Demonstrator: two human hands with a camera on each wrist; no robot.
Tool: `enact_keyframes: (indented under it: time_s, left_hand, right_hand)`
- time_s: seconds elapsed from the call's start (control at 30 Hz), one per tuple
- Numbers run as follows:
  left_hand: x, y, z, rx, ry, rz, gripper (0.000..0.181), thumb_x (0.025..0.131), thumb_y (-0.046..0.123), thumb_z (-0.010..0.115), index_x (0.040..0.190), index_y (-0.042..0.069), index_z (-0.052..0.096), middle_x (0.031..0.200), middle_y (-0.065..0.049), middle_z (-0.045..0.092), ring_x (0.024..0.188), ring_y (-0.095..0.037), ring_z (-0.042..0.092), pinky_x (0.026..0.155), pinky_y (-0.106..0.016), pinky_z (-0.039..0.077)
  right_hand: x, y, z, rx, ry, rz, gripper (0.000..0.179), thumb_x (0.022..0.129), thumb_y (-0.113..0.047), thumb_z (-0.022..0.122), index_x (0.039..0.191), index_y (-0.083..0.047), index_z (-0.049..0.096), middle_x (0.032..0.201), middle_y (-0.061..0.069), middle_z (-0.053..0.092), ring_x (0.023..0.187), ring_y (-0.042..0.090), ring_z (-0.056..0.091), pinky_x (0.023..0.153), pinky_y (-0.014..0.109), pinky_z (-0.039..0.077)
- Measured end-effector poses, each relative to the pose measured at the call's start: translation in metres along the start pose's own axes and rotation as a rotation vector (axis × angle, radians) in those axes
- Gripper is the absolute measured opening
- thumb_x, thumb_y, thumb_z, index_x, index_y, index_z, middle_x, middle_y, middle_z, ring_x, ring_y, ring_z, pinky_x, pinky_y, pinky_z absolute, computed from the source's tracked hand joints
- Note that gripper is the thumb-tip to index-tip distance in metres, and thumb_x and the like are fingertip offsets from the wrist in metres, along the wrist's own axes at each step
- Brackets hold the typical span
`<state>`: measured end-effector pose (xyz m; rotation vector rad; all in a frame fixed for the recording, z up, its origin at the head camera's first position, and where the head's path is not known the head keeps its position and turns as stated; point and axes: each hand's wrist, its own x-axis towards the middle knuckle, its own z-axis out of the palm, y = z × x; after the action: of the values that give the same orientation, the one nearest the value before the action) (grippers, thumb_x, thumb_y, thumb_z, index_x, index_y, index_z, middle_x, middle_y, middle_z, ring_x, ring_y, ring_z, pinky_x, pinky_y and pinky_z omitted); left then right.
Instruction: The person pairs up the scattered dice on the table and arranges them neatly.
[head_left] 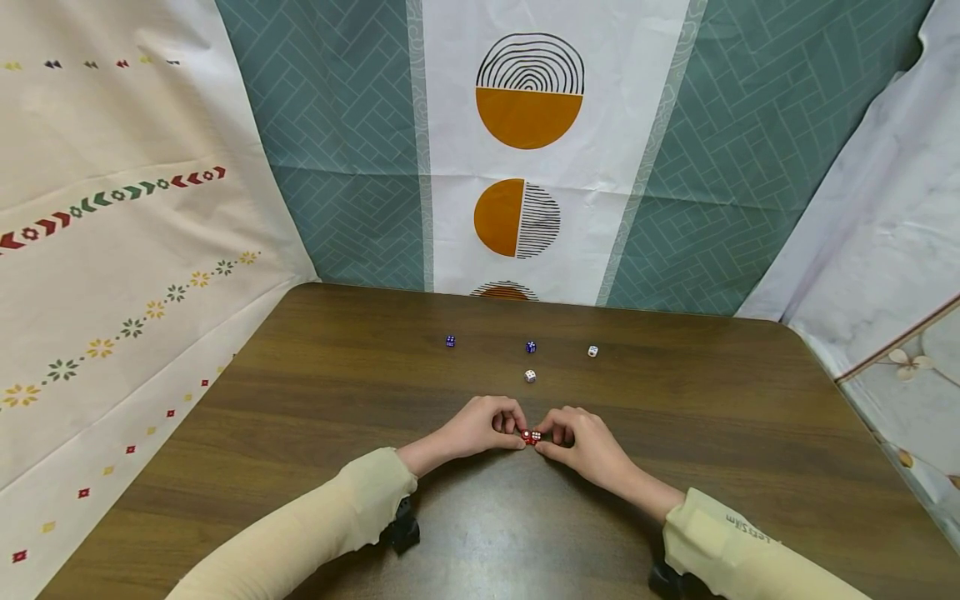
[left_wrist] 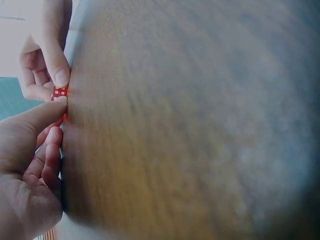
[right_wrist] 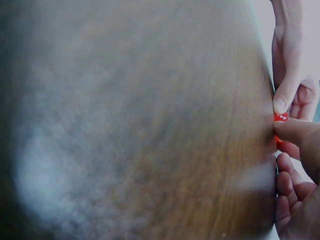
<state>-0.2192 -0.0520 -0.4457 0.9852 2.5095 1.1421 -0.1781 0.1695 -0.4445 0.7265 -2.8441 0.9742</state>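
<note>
Two red dice (head_left: pixel 532 437) with white pips sit side by side on the brown table, between my two hands. My left hand (head_left: pixel 486 425) pinches the left die between thumb and index finger. From the other side, my right hand (head_left: pixel 587 443) pinches the right die the same way. In the left wrist view, a red die (left_wrist: pixel 59 93) shows between the two thumb tips. The right wrist view has a red die (right_wrist: pixel 281 117) at the right edge, partly covered by the thumbs. Both hands rest low, close to the tabletop.
Beyond the hands, a white die (head_left: pixel 530 377) lies on the table (head_left: pixel 360 358). Farther back stand a blue die (head_left: pixel 450 341) at left, another blue die (head_left: pixel 531 347) in the middle and a white die (head_left: pixel 592 352) at right. A patterned cloth (head_left: pixel 345 167) hangs behind the table.
</note>
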Motion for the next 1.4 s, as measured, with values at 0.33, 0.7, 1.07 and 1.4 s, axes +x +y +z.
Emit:
enact_keyframes:
  time_s: [0.33,0.7,1.07,1.4]
  left_hand:
    - [-0.0001,-0.0010,0.0006,0.008,-0.001,-0.001,0.013,0.084,0.018,0.080,0.092,0.015,0.070,0.076,0.002,0.058,0.065,-0.002,0.046,0.064,-0.017,0.040]
    - [0.0005,-0.0012,0.0001,0.008,-0.001,-0.003,0.013,0.084,0.019,0.080,0.092,0.015,0.070,0.076,0.003,0.059,0.065,-0.002,0.046,0.064,-0.017,0.040]
    - [0.0009,-0.0017,0.0002,0.008,-0.003,-0.009,0.013,0.084,0.019,0.080,0.092,0.016,0.070,0.076,0.003,0.058,0.065,-0.002,0.046,0.064,-0.017,0.040]
    - [0.0003,-0.0013,0.0000,0.007,-0.003,-0.008,0.013,0.084,0.018,0.079,0.092,0.015,0.070,0.077,0.003,0.058,0.066,-0.003,0.046,0.065,-0.017,0.040]
  right_hand:
    - [-0.0001,0.0003,0.0006,-0.001,0.004,0.004,0.011,0.084,-0.024,0.079,0.090,-0.025,0.071,0.072,-0.012,0.052,0.066,0.006,0.046,0.062,0.019,0.037]
    - [0.0002,0.0007,0.0009,-0.002,0.013,-0.002,0.011,0.083,-0.024,0.080,0.089,-0.025,0.070,0.072,-0.012,0.052,0.066,0.005,0.045,0.062,0.019,0.038]
    - [0.0009,0.0018,0.0004,-0.002,0.001,-0.005,0.012,0.083,-0.024,0.080,0.090,-0.025,0.070,0.072,-0.011,0.053,0.066,0.004,0.044,0.062,0.019,0.038]
    - [0.0010,0.0026,0.0006,0.006,-0.006,-0.011,0.013,0.083,-0.024,0.080,0.092,-0.025,0.070,0.072,-0.012,0.053,0.067,0.005,0.045,0.063,0.020,0.038]
